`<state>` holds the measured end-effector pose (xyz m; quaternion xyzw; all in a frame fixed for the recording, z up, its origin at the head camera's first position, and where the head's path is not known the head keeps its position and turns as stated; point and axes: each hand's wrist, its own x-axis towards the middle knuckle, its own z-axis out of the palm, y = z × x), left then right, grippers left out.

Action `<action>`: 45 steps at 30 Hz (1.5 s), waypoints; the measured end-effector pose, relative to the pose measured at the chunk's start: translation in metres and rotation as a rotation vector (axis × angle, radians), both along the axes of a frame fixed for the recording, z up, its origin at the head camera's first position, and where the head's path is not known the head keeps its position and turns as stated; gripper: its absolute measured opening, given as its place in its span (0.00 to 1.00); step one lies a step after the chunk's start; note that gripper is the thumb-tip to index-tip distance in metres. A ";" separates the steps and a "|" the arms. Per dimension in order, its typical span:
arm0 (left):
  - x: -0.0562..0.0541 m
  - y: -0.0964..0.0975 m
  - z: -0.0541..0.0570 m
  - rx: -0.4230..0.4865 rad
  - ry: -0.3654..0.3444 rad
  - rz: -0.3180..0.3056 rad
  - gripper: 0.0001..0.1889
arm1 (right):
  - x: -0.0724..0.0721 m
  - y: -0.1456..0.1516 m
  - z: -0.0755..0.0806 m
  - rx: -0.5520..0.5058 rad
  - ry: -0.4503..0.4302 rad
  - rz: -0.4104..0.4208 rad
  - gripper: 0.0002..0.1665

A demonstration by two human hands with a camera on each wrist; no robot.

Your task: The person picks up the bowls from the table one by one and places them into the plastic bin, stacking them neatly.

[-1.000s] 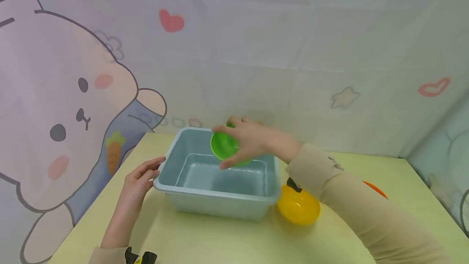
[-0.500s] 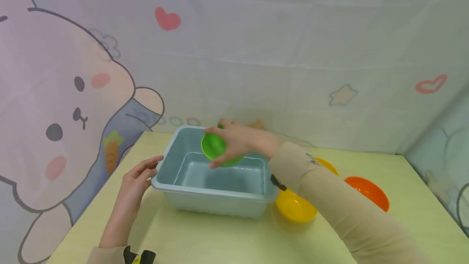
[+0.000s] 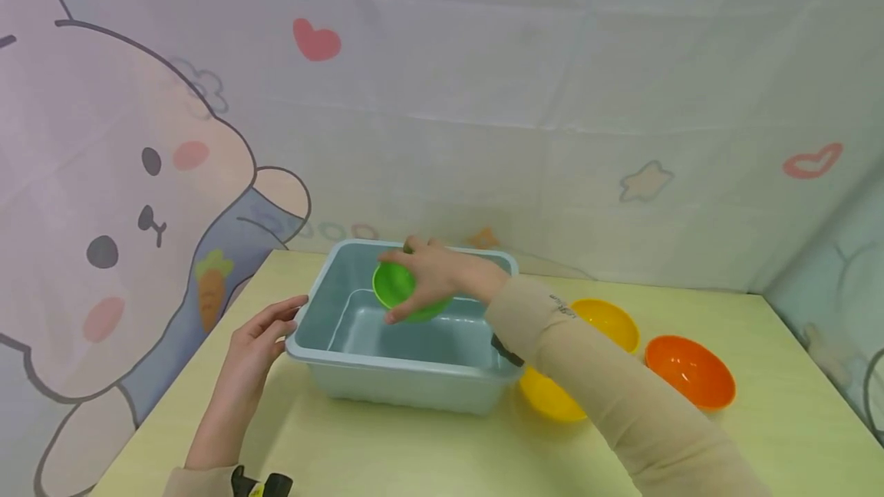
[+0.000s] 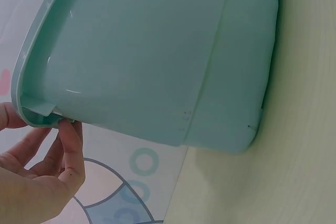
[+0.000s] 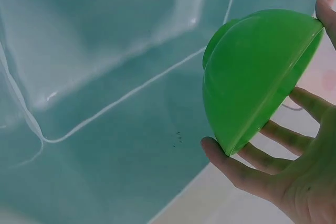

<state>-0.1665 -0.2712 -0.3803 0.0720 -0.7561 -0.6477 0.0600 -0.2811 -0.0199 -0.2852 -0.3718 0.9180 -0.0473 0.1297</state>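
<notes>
A light blue plastic basin (image 3: 407, 390) stands on the table toward the back wall. At its left end my left hand (image 3: 257, 343) grips the rim, with the fingers bent under the lip in the left wrist view. My right hand (image 3: 442, 276) holds a green bowl (image 3: 392, 286) by its rim inside the basin's opening. The bowl is tilted on its side, its hollow facing my palm; in the right wrist view its rounded outside and foot show against the basin's inner wall (image 5: 121, 129). Thumb and fingers spread around the bowl's edge.
To the basin's right sit two yellow bowls, a nearer one (image 3: 549, 397) and a farther one (image 3: 608, 322), both partly hidden by my right sleeve (image 3: 594, 374). An orange bowl (image 3: 691, 373) lies farther right. A printed cloth (image 3: 442, 98) hangs behind the table (image 3: 387, 451).
My right hand has moved left and slightly lower with the green bowl. The sleeve's shift uncovers the farther yellow bowl and the orange bowl. My left hand stays on the rim.
</notes>
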 end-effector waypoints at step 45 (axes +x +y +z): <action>0.000 0.005 -0.001 0.008 -0.005 0.033 0.21 | -0.021 -0.023 -0.067 -0.025 -0.058 0.067 0.56</action>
